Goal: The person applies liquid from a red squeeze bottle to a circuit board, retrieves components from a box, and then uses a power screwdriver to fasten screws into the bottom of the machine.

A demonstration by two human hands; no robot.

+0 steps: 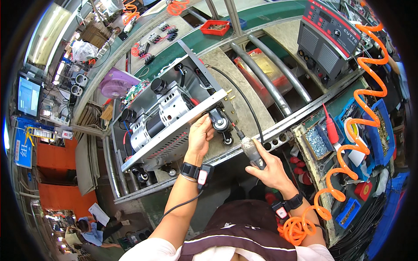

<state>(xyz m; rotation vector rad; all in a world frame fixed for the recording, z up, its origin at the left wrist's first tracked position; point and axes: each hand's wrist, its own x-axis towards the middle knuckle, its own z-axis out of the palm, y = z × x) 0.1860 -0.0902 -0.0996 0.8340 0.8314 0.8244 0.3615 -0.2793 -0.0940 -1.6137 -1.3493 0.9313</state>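
Note:
An open metal machine chassis point(156, 152) lies on the workbench with a silver-and-black motor pump point(161, 115) inside. At its right front corner, the closed fingers of my left hand point(201, 132) hold the edge of a black caster wheel point(219, 120). My right hand point(271, 169) is wrapped round a grey power screwdriver point(251, 152), its thin bit pointing up and left toward the caster's mounting. Whether the bit touches a screw is too small to tell. Other casters, among them one at the chassis's left front corner point(142, 175), show along its lower side.
An orange coiled hose point(333, 191) hangs along my right side. Screw bins point(317, 141) and a red-handled tool point(332, 126) lie at right. Steel rollers point(265, 82) cross the bench behind, near a red-and-grey power unit point(326, 37). A monitor point(29, 96) stands far left.

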